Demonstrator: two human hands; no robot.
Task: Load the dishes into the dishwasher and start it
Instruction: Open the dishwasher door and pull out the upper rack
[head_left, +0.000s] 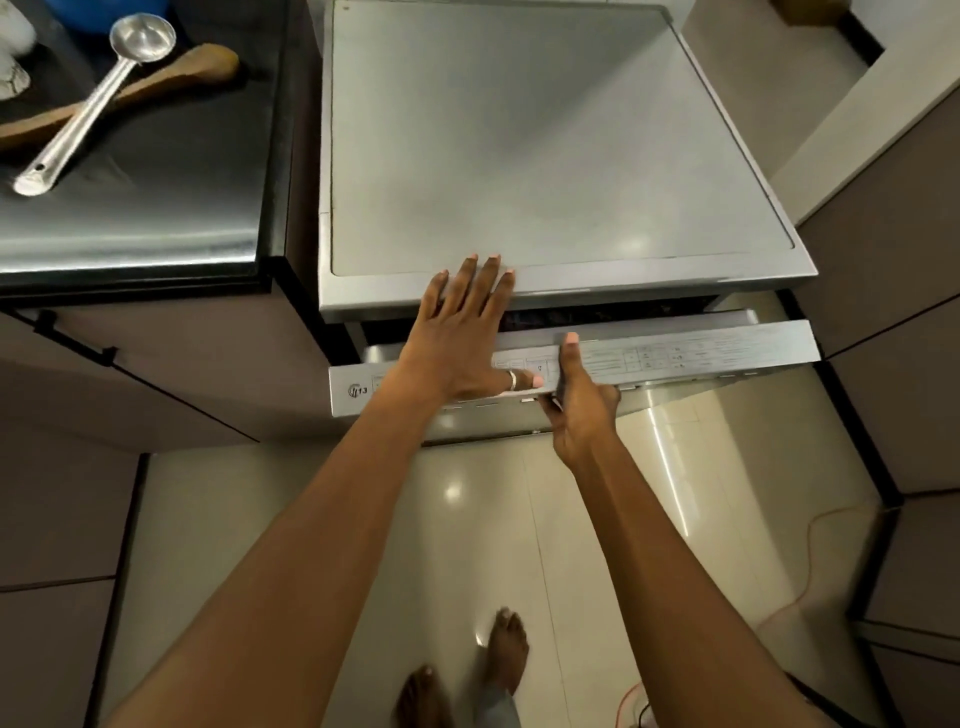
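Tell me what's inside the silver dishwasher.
Only a dark slit shows between the flat grey top and the ajar control-panel door. Any racks or dishes are hidden; the left hand covers part of the slit.

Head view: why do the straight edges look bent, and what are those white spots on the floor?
In the head view the wide-angle lens bows the dishwasher edges outward; the white spots are reflected light on the glossy floor; the counter shines likewise; the panel print is too soft to read.
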